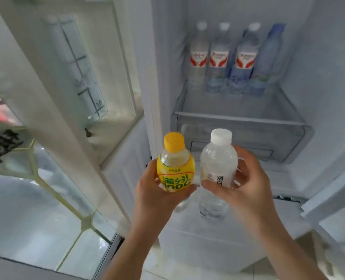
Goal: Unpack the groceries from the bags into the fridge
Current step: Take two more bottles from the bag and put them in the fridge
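In front of the open fridge (pixel 248 122): left hand (pixel 157 190) wraps the yellow-label bottle (pixel 175 168), right hand (pixel 248 178) wraps the clear water bottle (pixel 218 174), both upright mid-air. Full, so likely weighty; thin plastic flexes, smooth walls. Mid-body grip is the safe one.

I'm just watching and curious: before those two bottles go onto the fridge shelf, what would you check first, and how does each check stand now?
1. Left hand has a firm grip on the yellow-capped bottle: ok.
2. Right hand has a firm grip on the white-capped bottle: ok.
3. Fridge open, shelf reachable: ok.
4. Free room in front of the four standing bottles: ok.
5. Both caps tightly closed: cannot tell.
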